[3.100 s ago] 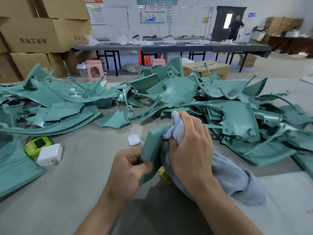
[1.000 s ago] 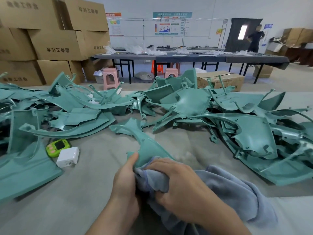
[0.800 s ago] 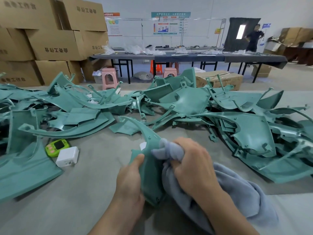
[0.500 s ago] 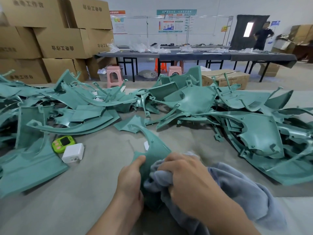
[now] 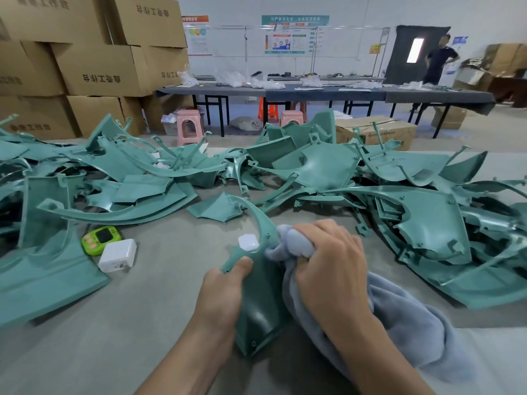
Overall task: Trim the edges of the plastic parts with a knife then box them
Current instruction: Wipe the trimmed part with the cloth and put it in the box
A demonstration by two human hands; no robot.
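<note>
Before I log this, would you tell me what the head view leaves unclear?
Head view:
- Knife: none shows; the grey cloth may cover one.
- Fingertips of the right hand: buried in the cloth.
- Right side of the held plastic part, gripped by the left hand: behind cloth.
- Text on the wall posters: too small to read.
- The parts pile: cut off by both side edges.

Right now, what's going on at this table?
A person is wiping a green plastic part with a grey cloth. The left hand grips the part, which stands on the table. The right hand presses the bunched cloth against it. A heap of similar parts lies behind. No knife is in view.
</note>
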